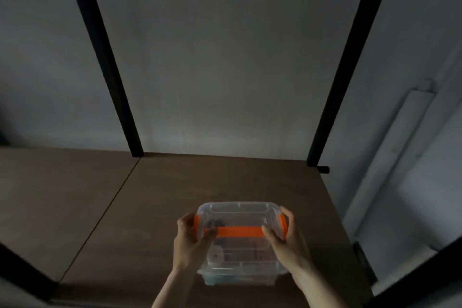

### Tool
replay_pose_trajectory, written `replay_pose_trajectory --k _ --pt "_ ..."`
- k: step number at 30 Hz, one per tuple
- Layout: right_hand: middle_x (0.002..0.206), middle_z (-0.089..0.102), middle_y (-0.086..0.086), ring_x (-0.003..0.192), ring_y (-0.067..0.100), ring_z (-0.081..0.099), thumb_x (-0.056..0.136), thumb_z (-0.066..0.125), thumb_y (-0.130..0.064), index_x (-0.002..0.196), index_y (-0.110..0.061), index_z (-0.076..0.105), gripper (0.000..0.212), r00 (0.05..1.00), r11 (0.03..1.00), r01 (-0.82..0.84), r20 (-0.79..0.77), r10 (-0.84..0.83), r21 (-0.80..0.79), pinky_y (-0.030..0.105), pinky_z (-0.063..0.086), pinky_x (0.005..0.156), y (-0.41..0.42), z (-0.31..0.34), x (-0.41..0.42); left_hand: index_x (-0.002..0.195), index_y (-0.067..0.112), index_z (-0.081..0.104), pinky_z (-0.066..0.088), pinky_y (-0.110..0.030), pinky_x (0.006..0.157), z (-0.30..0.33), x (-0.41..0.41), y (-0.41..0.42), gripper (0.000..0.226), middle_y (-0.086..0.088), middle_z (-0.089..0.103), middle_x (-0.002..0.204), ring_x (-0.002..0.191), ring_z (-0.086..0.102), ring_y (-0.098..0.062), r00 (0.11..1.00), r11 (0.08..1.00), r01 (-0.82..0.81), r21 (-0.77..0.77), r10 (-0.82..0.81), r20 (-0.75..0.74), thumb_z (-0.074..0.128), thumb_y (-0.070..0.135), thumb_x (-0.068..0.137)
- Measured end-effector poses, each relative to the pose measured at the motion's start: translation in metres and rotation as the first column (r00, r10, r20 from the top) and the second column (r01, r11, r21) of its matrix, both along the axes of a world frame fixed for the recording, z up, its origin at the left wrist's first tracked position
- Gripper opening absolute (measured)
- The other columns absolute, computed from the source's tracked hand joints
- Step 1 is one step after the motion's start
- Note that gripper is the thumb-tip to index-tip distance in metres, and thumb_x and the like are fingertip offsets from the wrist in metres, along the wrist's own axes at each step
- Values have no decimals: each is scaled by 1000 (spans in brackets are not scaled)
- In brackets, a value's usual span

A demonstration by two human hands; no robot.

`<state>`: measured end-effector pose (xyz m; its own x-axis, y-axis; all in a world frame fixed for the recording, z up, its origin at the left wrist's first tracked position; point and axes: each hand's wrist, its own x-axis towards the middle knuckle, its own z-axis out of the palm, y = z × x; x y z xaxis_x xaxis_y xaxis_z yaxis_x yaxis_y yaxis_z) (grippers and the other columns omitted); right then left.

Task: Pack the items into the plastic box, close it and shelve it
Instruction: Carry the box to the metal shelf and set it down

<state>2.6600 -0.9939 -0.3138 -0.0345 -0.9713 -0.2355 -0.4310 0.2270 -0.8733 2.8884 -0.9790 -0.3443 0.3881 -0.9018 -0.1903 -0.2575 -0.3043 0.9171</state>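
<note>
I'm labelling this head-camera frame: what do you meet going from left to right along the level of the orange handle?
Bare shelf board → left hand → orange handle on the clear plastic box → right hand → bare board again → pale wall.

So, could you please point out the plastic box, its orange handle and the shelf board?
plastic box (240, 210): head view, clear lid's far part.
orange handle (238, 231): head view, middle of the strap.
shelf board (175, 190): head view, bare brown surface.
</note>
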Motion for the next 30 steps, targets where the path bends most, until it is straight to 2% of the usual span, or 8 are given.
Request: replay_pose_trajectory --k 4,6,9,16,20,25,28,30 --pt "157 38 2 136 24 48 90 62 -56 156 -31 19 82 998 999 21 -54 -19 29 45 48 103 5 -19 7 118 20 44 48 -15 51 -10 2 6 56 13 57 94 76 60 -1 1000 1000 20 23 -20 -6 81 18 77" --pt "158 37 2 138 25 46 92 59 -56 157 -30 18 81 996 1000 19 -86 -17 24 44 45 104 8 -28 8 124 18 43 49 -14 49 -16 1 9 58 15 55 96 77 60 0 998 998 58 21 -58 9 80 15 79" --pt "160 35 1 140 25 44 93 58 -55 158 -30 16 81 992 999 24 -128 -19 37 42 44 105 11 -40 9 130 17 42 45 -14 54 -31 0 14 64 15 56 97 80 60 0 997 996 71 49 -71 2 80 16 79" --pt "163 33 0 143 21 42 95 51 -57 160 -25 13 81 973 999 46 -226 -41 15 43 43 110 19 -66 4 134 23 38 50 -20 64 -50 -9 18 68 11 60 106 90 62 -5 996 996 92 12 -92 16 80 22 80" --pt "164 30 0 145 20 40 96 45 -60 161 -25 11 82 964 999 44 -263 -46 -11 41 42 110 20 -75 4 139 29 35 57 -31 75 -57 -11 23 69 15 56 116 104 63 -13 995 994 101 -29 -100 27 76 27 83" --pt "166 27 -1 147 19 37 97 42 -60 162 -26 7 81 954 999 22 -297 -29 -26 38 40 111 18 -79 3 140 30 34 50 -20 69 -57 -12 22 68 15 53 118 104 60 -8 993 992 113 -57 -111 32 74 30 85" --pt "166 24 -3 148 18 34 98 40 -59 162 -26 6 80 942 1000 14 -335 -22 -27 38 37 113 18 -80 5 140 31 34 54 -30 78 -58 -12 22 68 26 49 114 104 58 -7 993 991 116 -61 -114 31 73 32 85" --pt "167 23 -3 149 18 32 98 38 -60 162 -27 4 80 935 1000 12 -354 -19 -22 40 37 114 18 -80 5 140 30 33 55 -34 81 -59 -12 21 68 27 47 113 105 58 -10 992 991 123 -56 -122 21 73 30 85"
